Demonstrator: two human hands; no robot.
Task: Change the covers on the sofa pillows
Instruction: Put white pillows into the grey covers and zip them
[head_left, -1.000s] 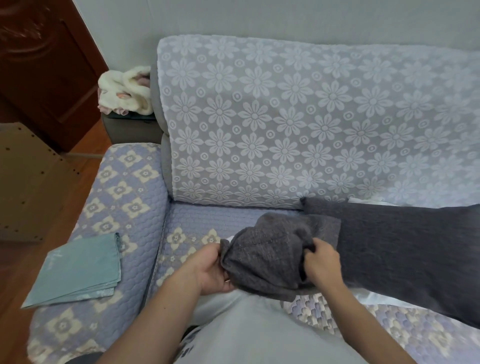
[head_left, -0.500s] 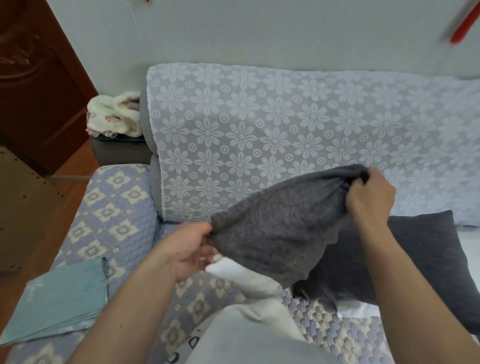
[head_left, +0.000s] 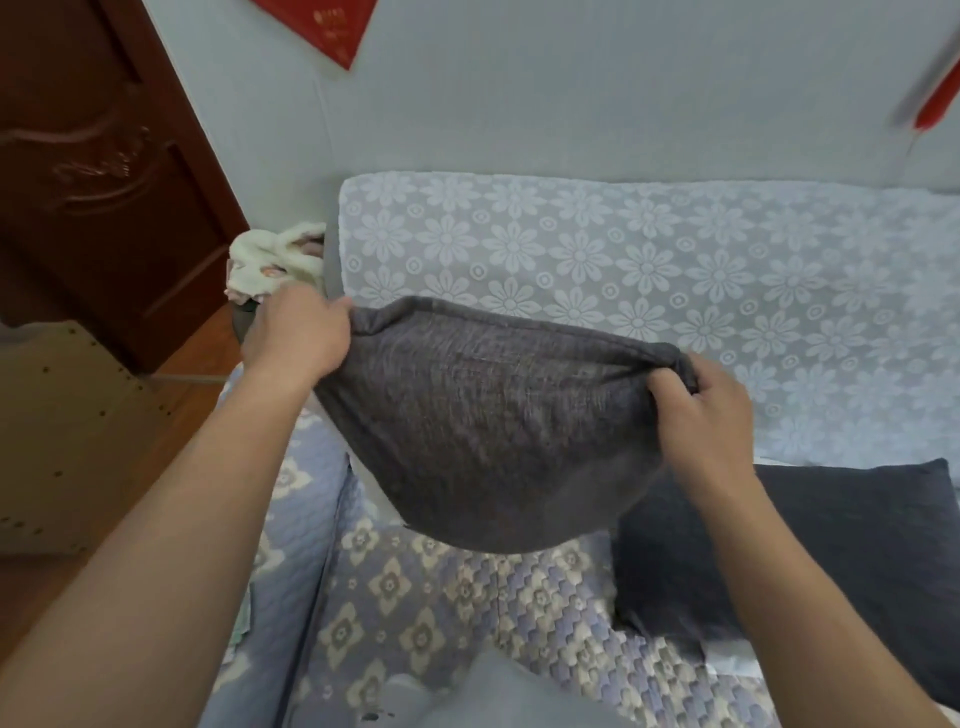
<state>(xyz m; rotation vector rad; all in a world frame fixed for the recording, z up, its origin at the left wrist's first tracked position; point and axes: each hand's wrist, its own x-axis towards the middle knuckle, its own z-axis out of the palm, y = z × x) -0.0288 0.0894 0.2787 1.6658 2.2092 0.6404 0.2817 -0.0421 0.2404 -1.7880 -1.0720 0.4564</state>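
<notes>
Head view: both hands, left hand (head_left: 298, 332) and right hand (head_left: 701, 405), grip the grey cover (head_left: 488, 431) aloft.

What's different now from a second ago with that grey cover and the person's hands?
The grey cover has come up from a bunched heap low over the seat and now hangs stretched wide in the air. The left hand moved up and out to the left, the right hand up and to the right, each still gripping a top corner. The dark pillow stays lying on the sofa at the right.

Matt grey knit cover (head_left: 498, 431); quilted cloth sofa (head_left: 415, 597).
</notes>
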